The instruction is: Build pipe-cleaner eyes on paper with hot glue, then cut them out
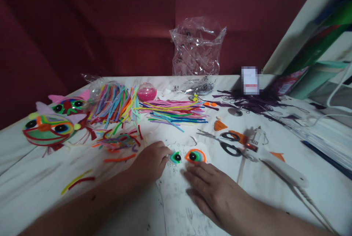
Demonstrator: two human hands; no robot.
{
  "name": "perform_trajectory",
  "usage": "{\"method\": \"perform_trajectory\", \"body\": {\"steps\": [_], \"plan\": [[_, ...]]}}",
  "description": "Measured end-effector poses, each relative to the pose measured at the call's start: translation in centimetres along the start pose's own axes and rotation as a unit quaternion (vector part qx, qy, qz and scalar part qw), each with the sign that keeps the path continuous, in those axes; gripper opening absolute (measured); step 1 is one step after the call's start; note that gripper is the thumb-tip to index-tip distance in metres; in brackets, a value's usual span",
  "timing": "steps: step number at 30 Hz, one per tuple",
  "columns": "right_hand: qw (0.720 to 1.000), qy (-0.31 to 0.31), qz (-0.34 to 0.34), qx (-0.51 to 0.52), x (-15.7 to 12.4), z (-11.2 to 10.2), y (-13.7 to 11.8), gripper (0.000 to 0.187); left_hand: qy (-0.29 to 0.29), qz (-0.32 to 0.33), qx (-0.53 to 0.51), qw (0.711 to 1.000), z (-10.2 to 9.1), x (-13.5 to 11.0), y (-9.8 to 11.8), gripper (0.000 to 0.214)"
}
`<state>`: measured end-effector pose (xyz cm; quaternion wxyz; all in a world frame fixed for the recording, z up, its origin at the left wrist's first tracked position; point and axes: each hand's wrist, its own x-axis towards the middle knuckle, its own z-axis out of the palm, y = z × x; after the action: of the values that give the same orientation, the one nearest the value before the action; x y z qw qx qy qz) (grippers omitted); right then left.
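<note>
Two small craft eyes lie side by side on a sheet of paper (178,201) covered in faint writing, on the pale marbled desk (35,181). The green-and-blue eye (177,158) has a glossy black pupil with a white glint, a bright green curve along its top and lighter blue on its outer side. At its three o'clock, the orange-rimmed eye (197,157) is larger: a fuzzy orange outline drawn to a point on the side facing its neighbour, with light blue and green bands around a similar black pupil. The person's left hand (156,161) has thumb and finger drawn together at the smaller eye's edge, and that eye lies at the hand's three o'clock; whether the edge is pinched between them cannot be told. The right hand (213,188) lies low with its fingers slightly spread, the fingertips at the larger eye's lower edge, so that eye sits at its eleven o'clock. From the larger eye, black-handled scissors (231,150) lie between two and three o'clock.
</note>
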<state>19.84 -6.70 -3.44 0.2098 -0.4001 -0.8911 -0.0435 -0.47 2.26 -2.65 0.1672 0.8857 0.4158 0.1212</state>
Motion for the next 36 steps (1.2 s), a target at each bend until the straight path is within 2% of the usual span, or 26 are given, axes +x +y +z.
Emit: {"method": "perform_trajectory", "body": {"steps": [7, 10, 19, 24, 29, 36], "plan": [[0.994, -0.108, 0.025, 0.006, 2.6, 0.2, 0.0, 0.042, 0.008, 0.011, 0.006, 1.0, 0.3, 0.1, -0.3, 0.024], [0.989, -0.139, 0.041, 0.005, 3.4, 0.4, -0.2, 0.037, 0.007, 0.013, 0.009, 1.0, 0.3, 0.1, -0.3, 0.024], [0.988, -0.132, 0.057, 0.059, 3.7, 0.5, 0.1, 0.028, 0.017, 0.02, 0.009, 1.0, 0.3, 0.0, -0.3, 0.024], [0.987, -0.139, 0.058, 0.057, 3.7, 0.8, 0.2, 0.03, 0.028, 0.016, -0.04, 0.999, 0.5, 0.3, -1.0, 0.028], [0.987, -0.141, 0.053, 0.06, 3.7, 0.6, 0.1, 0.03, 0.04, -0.011, -0.081, 0.996, 0.8, 0.8, -1.3, 0.02], [0.985, -0.152, 0.055, 0.059, 3.7, 0.5, 0.2, 0.03, 0.03, -0.017, -0.051, 0.998, 0.5, 0.8, -0.7, 0.019]]}}
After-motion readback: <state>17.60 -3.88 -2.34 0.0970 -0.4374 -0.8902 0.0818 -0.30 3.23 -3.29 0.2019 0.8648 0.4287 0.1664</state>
